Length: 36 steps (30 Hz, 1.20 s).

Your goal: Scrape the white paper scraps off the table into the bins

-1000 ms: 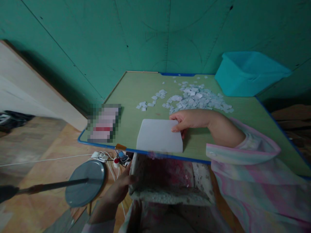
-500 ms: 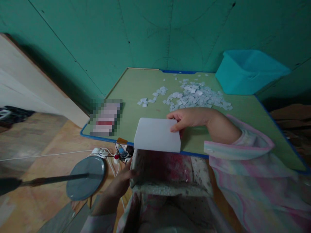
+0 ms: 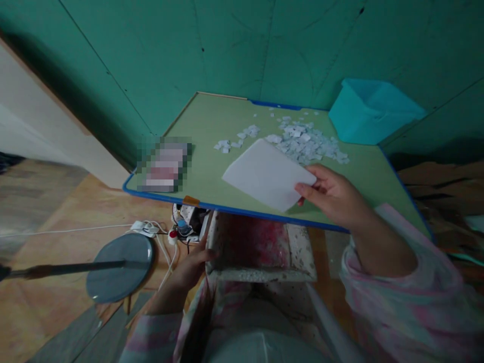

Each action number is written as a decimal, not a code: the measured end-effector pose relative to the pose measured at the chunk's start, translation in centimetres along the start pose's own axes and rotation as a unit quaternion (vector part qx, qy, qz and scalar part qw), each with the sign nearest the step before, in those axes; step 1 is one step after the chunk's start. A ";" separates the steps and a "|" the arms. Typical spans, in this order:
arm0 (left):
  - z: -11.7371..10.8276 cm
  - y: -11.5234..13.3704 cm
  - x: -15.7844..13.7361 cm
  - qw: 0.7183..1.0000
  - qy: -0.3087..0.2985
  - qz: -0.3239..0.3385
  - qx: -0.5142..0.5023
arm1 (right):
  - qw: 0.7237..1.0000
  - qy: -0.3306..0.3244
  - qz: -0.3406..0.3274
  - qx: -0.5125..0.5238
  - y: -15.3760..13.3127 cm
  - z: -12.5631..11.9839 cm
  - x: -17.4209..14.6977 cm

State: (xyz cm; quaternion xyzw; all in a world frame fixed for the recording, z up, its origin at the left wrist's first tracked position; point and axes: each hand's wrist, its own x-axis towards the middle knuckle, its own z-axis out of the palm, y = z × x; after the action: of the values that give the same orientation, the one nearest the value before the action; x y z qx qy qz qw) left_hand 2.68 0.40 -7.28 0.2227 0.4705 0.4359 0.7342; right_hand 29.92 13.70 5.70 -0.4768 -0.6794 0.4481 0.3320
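My right hand (image 3: 321, 191) pinches the right corner of a blank white sheet of paper (image 3: 266, 174), thumb on top and fingers underneath. The paper is tilted, one corner pointing toward the table's front edge. Low in the view, my left hand (image 3: 194, 264) is closed on the left side of an open drawer (image 3: 260, 275) with worn, speckled white walls and red stains inside. Beyond the paper, many small white paper pieces (image 3: 302, 138) lie in a loose heap on the green tabletop (image 3: 200, 171), with smaller clusters to its left.
A turquoise bin (image 3: 372, 118) stands at the table's back right. On the left lies a flat, pixelated object (image 3: 164, 166). Below are cables, a power strip (image 3: 145, 228) and a round grey stand base (image 3: 121, 269) on the floor. A green wall (image 3: 234, 55) rises behind the table.
My right hand has moved right and turned the sheet, so it is now angled over the tabletop instead of overlapping the front edge. My left hand stays at the drawer; the view has shifted slightly.
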 end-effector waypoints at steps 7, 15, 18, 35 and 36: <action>0.1 -0.3 1.1 1.000 0.001 -0.005 0.015 | 0.982 0.165 -0.010 -0.091 3.8 -1.5 -7.6; 0.2 -0.4 1.3 1.000 -0.015 0.014 0.013 | 0.943 0.177 -0.101 -0.265 4.0 1.9 -9.5; -0.1 -0.4 1.0 1.000 -0.017 0.015 0.001 | 0.902 0.191 -0.164 -0.351 4.4 3.5 -9.0; -1.8 -0.3 1.1 0.999 -0.008 0.034 0.010 | 0.888 0.044 -0.340 -0.306 5.1 4.7 -7.9; -1.8 -0.3 1.1 0.999 -0.003 0.035 0.012 | 0.887 0.032 -0.350 -0.300 4.9 4.5 -8.2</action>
State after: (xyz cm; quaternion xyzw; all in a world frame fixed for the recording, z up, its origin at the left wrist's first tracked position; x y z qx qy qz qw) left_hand 1.43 1.01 -8.91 0.2490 0.4657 0.4553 0.7168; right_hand 30.34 5.33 -0.76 -0.2988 -0.8931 0.0620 0.3305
